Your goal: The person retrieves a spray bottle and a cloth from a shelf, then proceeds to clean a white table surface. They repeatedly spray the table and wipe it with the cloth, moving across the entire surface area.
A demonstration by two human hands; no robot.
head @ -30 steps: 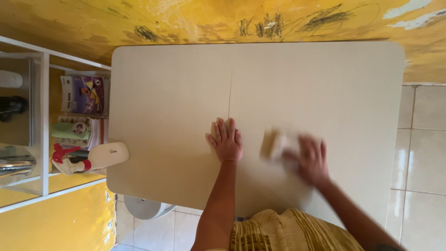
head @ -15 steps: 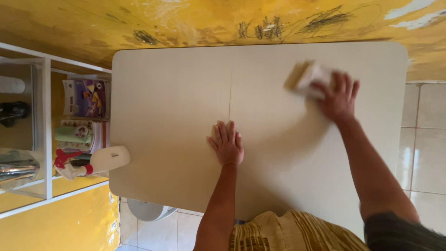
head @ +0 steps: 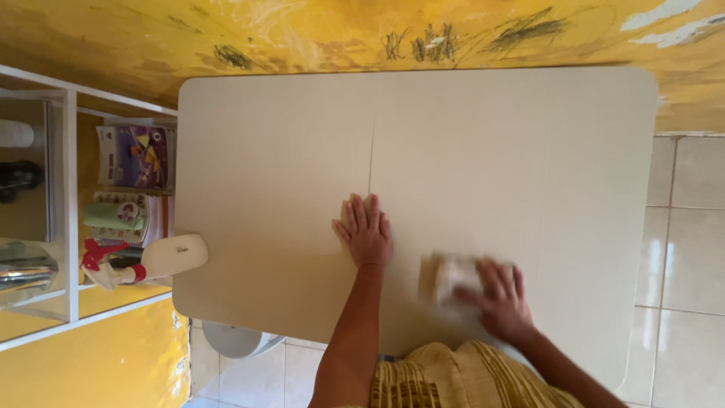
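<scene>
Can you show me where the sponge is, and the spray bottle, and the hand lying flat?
sponge point(head: 445, 278), head view, on its pale blurred top beside the fingers.
spray bottle point(head: 172, 255), head view, on its white body.
left hand point(head: 366, 232), head view, on the back of the hand.

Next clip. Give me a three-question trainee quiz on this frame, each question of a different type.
1. True or false: the left hand lies flat, palm down, on the pale beige rectangular tabletop.
2. Multiple choice: the right hand presses on a) a purple booklet, b) a light-coloured wiping pad, c) a metal pot.
3. Fill in: the white spray bottle with a red trigger lies at the table's ____ edge as the picture shows it.

Key: 1 true. 2 b. 3 left.
</scene>
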